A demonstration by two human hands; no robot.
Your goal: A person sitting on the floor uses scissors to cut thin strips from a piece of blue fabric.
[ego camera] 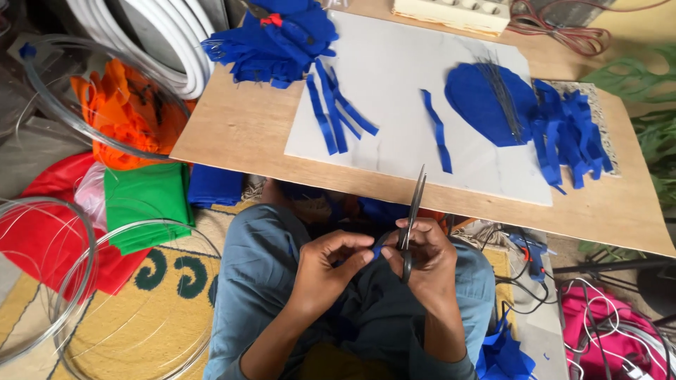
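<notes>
My right hand [429,257] grips a pair of black-handled scissors [412,211], blades pointing up and away toward the table edge. My left hand [331,264] pinches a small piece of blue fabric [378,251] right next to the scissor handles. Both hands sit over my lap, just below the low wooden table [239,130]. On the table lies a white board [394,77] with several blue fabric strips [338,112], one single strip [438,137], a blue oval cut-out [479,98] with thin wires on it, and a pile of blue strips [570,130].
A heap of blue fabric scraps [278,39] sits at the table's far left. Left on the floor are orange [123,112], green [144,200] and red [42,232] cloth, clear tubing loops [84,281] and white hose [169,42]. A blue glue gun [531,253] and cables lie at right.
</notes>
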